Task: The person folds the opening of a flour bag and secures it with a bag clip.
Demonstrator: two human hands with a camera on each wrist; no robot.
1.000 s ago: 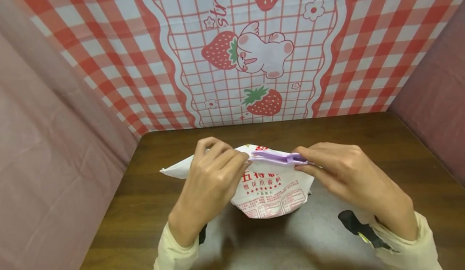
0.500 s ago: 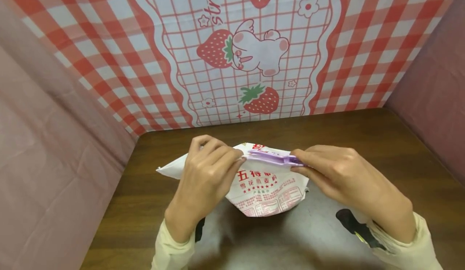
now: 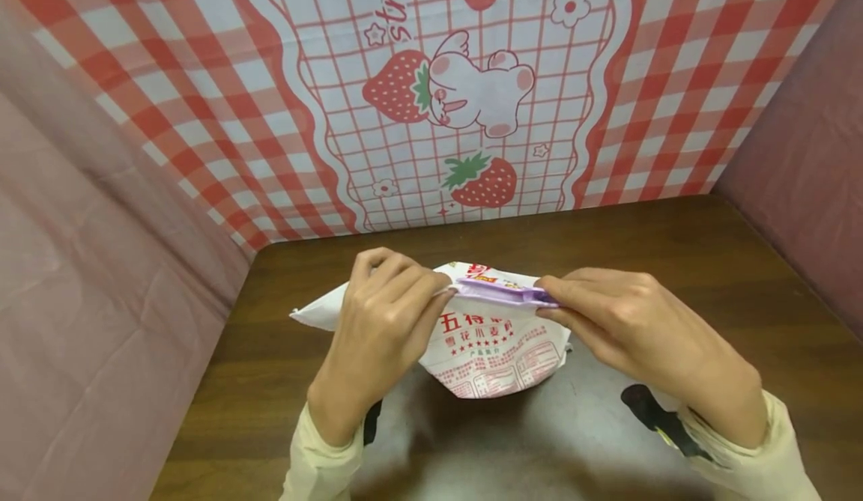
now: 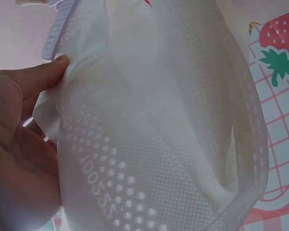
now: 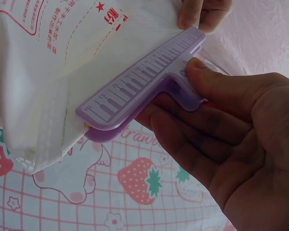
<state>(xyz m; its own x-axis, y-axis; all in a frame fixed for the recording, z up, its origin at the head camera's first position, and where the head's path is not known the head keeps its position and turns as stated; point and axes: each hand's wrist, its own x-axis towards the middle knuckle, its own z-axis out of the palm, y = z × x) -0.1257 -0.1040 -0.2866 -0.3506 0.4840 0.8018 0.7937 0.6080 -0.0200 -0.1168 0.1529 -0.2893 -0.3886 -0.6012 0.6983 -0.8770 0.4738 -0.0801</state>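
Observation:
A white flour bag with red print stands in front of me in the head view, its top gathered into a fold. My left hand pinches that fold on the left, thumb in front and fingers behind. Along the top lies a purple bag clip marked with piano keys. My right hand grips the clip's handle between thumb and fingers. In the right wrist view the clip's long arms lie across the bag's top edge. The clip's end comes close to my left thumb in the left wrist view.
Under the bag is a dark wooden table with a greyish patch toward me. A red-and-white strawberry cloth hangs behind it. Pink curtains flank both sides.
The head view has shifted slightly, and hands, bag and clip appear a little further left. Some yellow print now shows beside the clip. Both hands keep their hold.

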